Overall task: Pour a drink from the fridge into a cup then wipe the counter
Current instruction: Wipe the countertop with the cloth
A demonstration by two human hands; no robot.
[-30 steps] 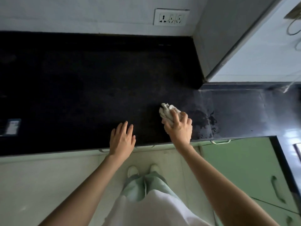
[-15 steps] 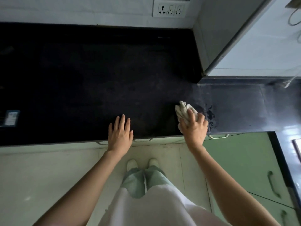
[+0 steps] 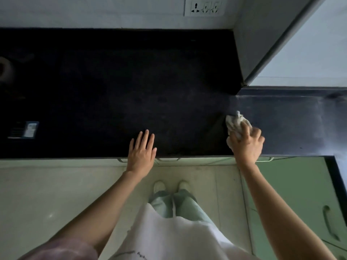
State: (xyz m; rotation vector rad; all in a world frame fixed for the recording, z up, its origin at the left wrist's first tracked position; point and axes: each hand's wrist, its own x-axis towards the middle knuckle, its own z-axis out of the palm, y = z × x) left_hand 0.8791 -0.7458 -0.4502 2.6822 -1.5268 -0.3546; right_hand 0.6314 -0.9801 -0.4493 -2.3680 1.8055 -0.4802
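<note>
Counter [image 3: 112,91] of dark polished stone runs across the upper half of the head view, and a crumpled white cloth [image 3: 234,122] lies on it toward the right, near the front edge, where the surface turns lighter and shiny. The right hand [image 3: 246,145] grips the cloth from the near side, its fingers [image 3: 246,131] curled over the wad and clamped on it, the hand slightly blurred. The left hand [image 3: 141,152] rests flat on the counter at the front edge, well apart from the cloth, its fingers [image 3: 144,138] straight and only slightly apart, holding nothing. A small dark packet with a pale label [image 3: 24,130] lies on the counter far to the left. On the wall behind sits a white power socket [image 3: 204,6]. Below the counter on the right are green cabinet doors [image 3: 293,194] with a handle [image 3: 329,222]. The person's pale shoes [image 3: 159,186] stand on the tiled floor [image 3: 56,194].
</note>
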